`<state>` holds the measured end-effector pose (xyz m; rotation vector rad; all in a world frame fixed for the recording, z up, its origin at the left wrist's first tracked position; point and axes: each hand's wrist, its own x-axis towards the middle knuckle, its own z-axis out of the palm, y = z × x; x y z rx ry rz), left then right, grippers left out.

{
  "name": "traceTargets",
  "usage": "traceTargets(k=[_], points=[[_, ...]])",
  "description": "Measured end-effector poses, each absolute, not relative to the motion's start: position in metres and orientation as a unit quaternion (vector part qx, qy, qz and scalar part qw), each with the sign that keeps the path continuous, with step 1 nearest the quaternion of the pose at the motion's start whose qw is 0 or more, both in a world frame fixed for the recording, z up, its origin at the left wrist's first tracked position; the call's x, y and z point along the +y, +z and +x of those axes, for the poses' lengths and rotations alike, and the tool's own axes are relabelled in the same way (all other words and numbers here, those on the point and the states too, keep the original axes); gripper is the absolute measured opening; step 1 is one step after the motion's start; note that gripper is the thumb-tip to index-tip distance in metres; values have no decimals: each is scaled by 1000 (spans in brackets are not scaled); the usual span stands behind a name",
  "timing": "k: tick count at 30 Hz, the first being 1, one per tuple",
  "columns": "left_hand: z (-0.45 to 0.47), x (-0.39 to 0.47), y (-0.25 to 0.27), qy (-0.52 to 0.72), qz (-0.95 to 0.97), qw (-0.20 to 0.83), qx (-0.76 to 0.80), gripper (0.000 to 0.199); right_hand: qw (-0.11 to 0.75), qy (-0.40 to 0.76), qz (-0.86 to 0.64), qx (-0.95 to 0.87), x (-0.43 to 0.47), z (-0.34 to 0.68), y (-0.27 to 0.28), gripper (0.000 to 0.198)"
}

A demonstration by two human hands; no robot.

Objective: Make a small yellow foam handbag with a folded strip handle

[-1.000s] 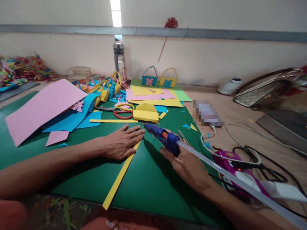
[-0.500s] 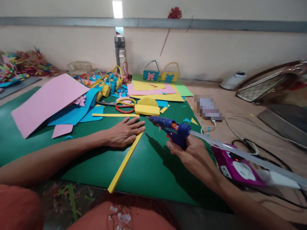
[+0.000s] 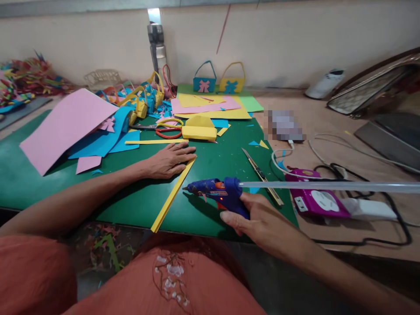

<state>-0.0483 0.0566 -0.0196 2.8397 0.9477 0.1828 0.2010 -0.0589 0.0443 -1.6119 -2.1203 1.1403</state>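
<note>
Over a green mat (image 3: pixel 131 205) on the counter (image 3: pixel 315 118), laid left grip (image 3: pixel 167 161) flat, loosely spread, at the far end of a yellow strip (image 3: pixel 173 194); wrapped right grip (image 3: pixel 259 214) around a blue glue gun (image 3: pixel 213 189), aimed toward that strip.

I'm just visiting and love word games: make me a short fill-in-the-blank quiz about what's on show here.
1. The right hand holds a glue gun whose body is ____.
2. The left hand lies flat, palm facing ____.
3. The scissors have one red handle loop; the other is ____.
4. At the back, the blue bag standing beside a yellow bag has a bow coloured ____.

Missing words: blue; down; yellow; pink.
</note>
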Motion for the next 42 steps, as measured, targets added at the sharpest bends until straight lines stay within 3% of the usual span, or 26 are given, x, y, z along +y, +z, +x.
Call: traceTargets(k=[24, 35, 42], points=[[-47, 54, -16, 90, 940, 90, 315, 43, 135, 407, -534, -729, -58, 189, 40, 12], [-47, 55, -16, 104, 938, 93, 316, 43, 148, 357, -531, -754, -52, 184, 40, 6], [-47, 57, -16, 219, 932, 119, 263, 23, 131, 343, -535, -761, -46, 187, 38, 14]])
